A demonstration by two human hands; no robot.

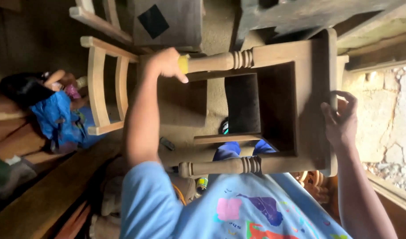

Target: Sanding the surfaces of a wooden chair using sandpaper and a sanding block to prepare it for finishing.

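An unfinished wooden chair frame (300, 88) lies on its side in front of me, its two turned legs pointing left. My left hand (165, 62) is closed around a small yellow pad (183, 64) pressed on the tip of the upper leg (220, 61). My right hand (340, 117) grips the edge of the seat frame at the right, fingers curled over the wood. The lower leg (220, 167) rests just above my light blue printed shirt.
A second bare wooden chair frame (101, 84) stands at the left. Beside it sits another person in blue clothes (57, 117). Dark wooden planks (44, 199) run along the lower left. Rough stone ground (388, 115) lies at the right, with dark timber (300, 15) above.
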